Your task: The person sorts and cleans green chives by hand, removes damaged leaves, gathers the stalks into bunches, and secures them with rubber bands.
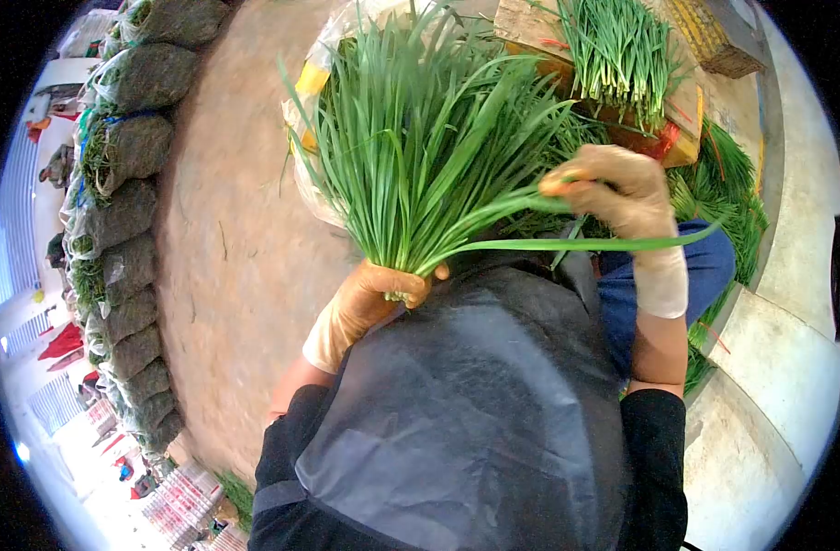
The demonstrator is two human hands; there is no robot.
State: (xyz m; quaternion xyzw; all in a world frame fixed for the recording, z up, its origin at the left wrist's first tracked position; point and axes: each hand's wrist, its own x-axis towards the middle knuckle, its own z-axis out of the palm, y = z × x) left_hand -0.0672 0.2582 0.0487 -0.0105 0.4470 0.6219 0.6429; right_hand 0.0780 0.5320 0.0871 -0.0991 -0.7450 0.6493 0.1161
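A large fanned bunch of garlic chives [411, 147] stands upright in front of my dark apron. Around its pale stem ends my gloved left hand [379, 289] is wrapped, with the cut ends showing below the fingers. My right hand [613, 188], also gloved in tan, is to the right of the bunch and slightly blurred. Its fingers pinch several chive leaves [521, 204] that run out sideways from the bunch. One long leaf [604, 244] stretches past the right wrist.
Beyond the bunch lies a plastic-lined pile of greens [324, 119]. Bundled chives [619, 60] rest on a wooden crate [530, 23] at upper right, with more chives [723, 174] beside my knee. Stuffed mesh sacks [131, 156] line the left side of the brown floor [227, 230].
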